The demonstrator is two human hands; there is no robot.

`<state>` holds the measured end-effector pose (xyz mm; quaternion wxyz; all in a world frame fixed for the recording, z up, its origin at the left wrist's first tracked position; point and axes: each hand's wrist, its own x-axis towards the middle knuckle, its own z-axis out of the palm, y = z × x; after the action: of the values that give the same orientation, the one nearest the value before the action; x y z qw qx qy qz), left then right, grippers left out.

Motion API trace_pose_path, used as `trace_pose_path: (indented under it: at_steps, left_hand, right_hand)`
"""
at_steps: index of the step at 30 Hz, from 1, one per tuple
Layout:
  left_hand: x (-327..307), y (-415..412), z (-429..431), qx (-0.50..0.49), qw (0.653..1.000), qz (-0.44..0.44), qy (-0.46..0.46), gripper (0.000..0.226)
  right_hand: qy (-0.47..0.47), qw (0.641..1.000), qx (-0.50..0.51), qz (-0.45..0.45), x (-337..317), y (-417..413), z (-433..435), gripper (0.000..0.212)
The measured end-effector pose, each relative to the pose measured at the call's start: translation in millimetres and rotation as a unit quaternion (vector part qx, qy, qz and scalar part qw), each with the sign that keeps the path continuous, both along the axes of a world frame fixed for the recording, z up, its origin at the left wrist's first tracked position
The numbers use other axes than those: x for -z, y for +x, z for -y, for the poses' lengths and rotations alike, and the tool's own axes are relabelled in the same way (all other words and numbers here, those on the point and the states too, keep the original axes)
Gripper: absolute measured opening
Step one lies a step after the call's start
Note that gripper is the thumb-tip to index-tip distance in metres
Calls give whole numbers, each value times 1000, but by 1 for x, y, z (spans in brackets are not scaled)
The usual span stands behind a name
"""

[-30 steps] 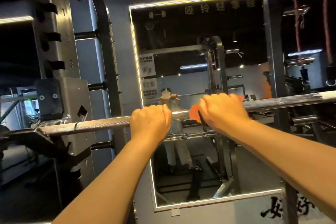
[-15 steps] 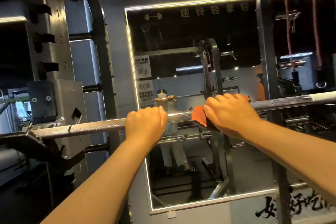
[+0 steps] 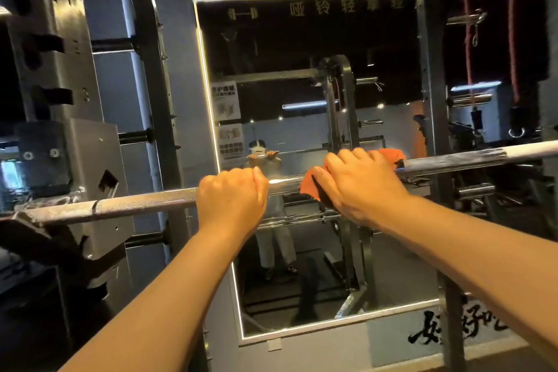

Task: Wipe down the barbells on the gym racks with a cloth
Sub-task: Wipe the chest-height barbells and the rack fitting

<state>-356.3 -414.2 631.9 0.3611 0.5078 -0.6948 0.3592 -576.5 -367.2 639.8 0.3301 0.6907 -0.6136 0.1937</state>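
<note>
A long steel barbell (image 3: 136, 205) lies across the rack from lower left to upper right, its left end resting in a hook. My left hand (image 3: 231, 199) grips the knurled bar near its middle. Just to the right, my right hand (image 3: 359, 187) wraps an orange cloth (image 3: 308, 187) around the bar; cloth edges stick out on both sides of the hand. The bar under both hands is hidden.
The rack's left upright with its hook bracket (image 3: 69, 160) stands close at the left. A right upright (image 3: 434, 100) rises behind the bar. A lit wall mirror (image 3: 302, 100) ahead reflects a person and more racks. Red straps (image 3: 513, 39) hang at upper right.
My right hand with the orange cloth has slid to the right along the bar, widening the gap to my left hand. The left hand keeps its grip in place.
</note>
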Motion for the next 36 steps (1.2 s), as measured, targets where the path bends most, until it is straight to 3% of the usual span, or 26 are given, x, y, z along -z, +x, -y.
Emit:
trace_pose_path:
  at_steps: [2,4,6,8,11,15,18,22,24,27,30,32,36]
  left_hand:
    - [0,-1,0,-7,1000,2,3,49]
    - [0,-1,0,0,1000,-13,7,47]
    - [1,-2,1,5,1000,-22,11,45]
    - [0,-2,1,-5,1000,-19,15,43]
    - [-2,-3,-1,-36,998,-11,40,42]
    - [-7,-12,-8,-80,992,-31,97,37]
    - [-19,-23,-13,-98,980,-54,163,35]
    - [-33,-60,-16,-67,972,-47,222,26]
    - [-36,-78,-17,-55,968,-36,244,21]
    - [-29,-84,-17,-50,974,-55,213,21]
    - [-22,-75,-17,-49,981,-57,179,42]
    - [-22,-76,-19,-48,982,-53,175,46]
    - [-24,-79,-21,-67,980,-38,184,45]
  right_hand:
    - [73,997,0,19,-24,3,7,58]
    - [144,983,3,113,-45,10,19,48]
    - [147,977,3,156,-53,17,25,42]
    - [86,988,-5,125,-44,18,21,39]
    - [-72,995,-64,-29,-13,9,18,34]
    - [-125,983,-130,-28,20,-18,21,47]
    - [-65,982,-163,-74,14,-37,20,53]
    - [87,987,-130,31,-34,-32,17,48]
    - [60,993,-99,40,-33,-23,17,45]
    - [-120,987,-111,-2,4,-27,24,41]
    - [-190,968,-155,-61,28,-48,28,45]
    - [-164,968,-178,-57,22,-68,26,45]
    - [-73,990,-101,-64,-8,-100,16,40]
